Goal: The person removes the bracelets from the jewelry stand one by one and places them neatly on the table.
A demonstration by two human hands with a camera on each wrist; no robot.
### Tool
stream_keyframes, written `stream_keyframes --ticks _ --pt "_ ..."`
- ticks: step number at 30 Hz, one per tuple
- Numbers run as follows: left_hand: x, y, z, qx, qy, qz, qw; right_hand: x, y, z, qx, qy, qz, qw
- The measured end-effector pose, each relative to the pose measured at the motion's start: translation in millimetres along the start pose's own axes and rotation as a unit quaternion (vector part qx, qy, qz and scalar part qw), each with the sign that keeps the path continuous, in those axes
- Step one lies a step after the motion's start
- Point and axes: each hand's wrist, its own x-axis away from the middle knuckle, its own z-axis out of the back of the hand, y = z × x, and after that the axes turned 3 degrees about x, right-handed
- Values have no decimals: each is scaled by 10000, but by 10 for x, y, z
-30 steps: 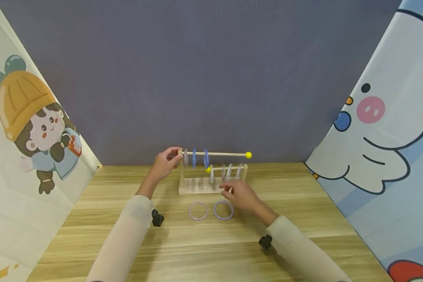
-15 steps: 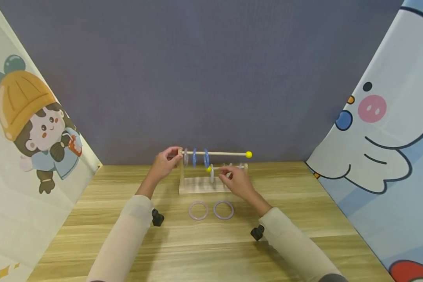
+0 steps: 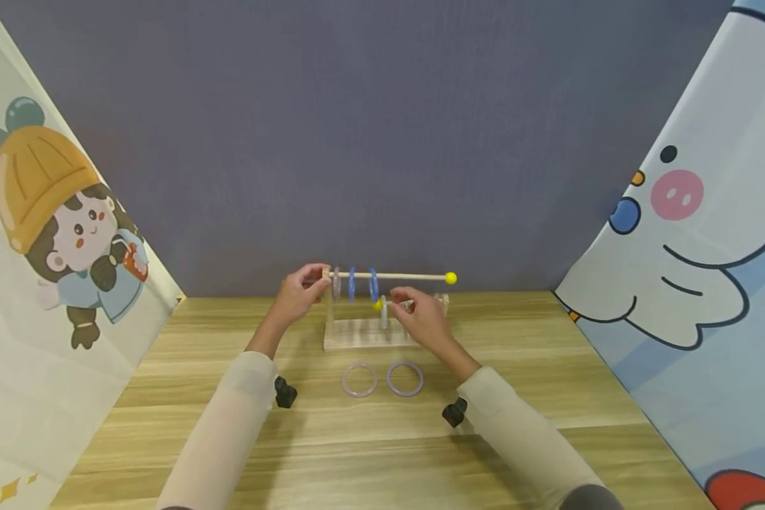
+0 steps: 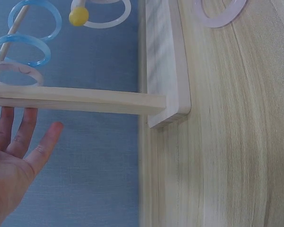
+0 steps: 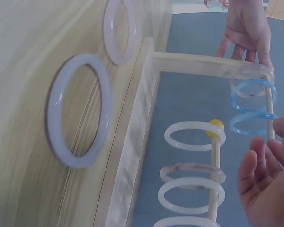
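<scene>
A wooden rack [image 3: 360, 336] has two rods tipped with yellow balls. My left hand [image 3: 298, 296] holds the top of its left post [image 4: 85, 98] between thumb and fingers. The upper rod [image 3: 414, 276] carries a clear pinkish ring [image 4: 21, 67] and two blue rings [image 5: 253, 124]. White rings [image 5: 191, 125] and a clear pinkish ring [image 5: 191, 167] hang on the lower rod [image 5: 215, 163]. My right hand [image 3: 426, 320] is right by the lower rod, fingers loosely bent, holding no ring. In the head view it hides several of that rod's rings.
On the table, in front of the rack, lie a pink ring [image 3: 360, 395] and a purple ring [image 5: 56, 113]. A dark grey panel [image 3: 382, 142] stands behind the table [image 3: 357, 453]. Printed cartoon cloths hang at both sides.
My right hand has risen from in front of the rack's base to the lower rod, then edged slightly left and up. My left hand stays at the post. The rings keep their places.
</scene>
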Motion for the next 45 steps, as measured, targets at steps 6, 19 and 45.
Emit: stream_keyframes --ticks 6,19,45 --pt "-15 10 9 22 21 -14 10000 -70 -60 -76 -256 150 -136 9995" --pt "-2 18 5 38 -23 72 10000 -157 -174 -202 -721 237 -377 9964" --pt "-2 3 -8 -52 -54 40 10000 -223 -258 -291 -708 236 -676 9949"
